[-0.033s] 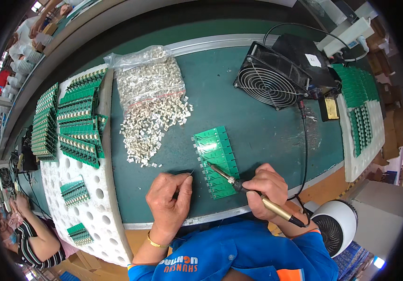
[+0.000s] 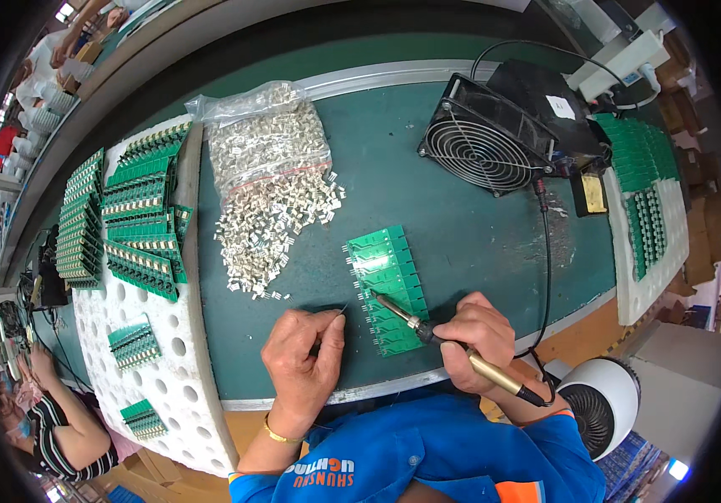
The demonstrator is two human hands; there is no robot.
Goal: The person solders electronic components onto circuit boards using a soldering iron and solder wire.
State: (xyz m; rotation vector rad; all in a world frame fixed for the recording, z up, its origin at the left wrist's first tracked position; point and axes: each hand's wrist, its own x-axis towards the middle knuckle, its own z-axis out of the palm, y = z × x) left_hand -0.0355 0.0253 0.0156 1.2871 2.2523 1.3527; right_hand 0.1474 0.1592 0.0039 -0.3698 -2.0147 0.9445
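A green circuit board panel point(image 2: 385, 277) lies on the bench in front of me, white connectors with pins along its left edge. My right hand point(image 2: 479, 339) is closed round a soldering iron point(image 2: 494, 375) with a gold-coloured handle. Its tip rests at the board's left edge, by the connectors. To the left of the board, my left hand point(image 2: 303, 350) pinches a short end of thin solder wire point(image 2: 344, 308) between thumb and forefinger, a little apart from the board. The rest of that wire is hidden in the hand.
Loose white connectors point(image 2: 260, 239) spill from a clear plastic bag point(image 2: 268, 138). A black fan point(image 2: 486, 142) and a sponge holder point(image 2: 588, 194) stand at the back right. White foam slabs point(image 2: 180, 369) with boards flank the bench. The iron's cord point(image 2: 547, 260) crosses the right side.
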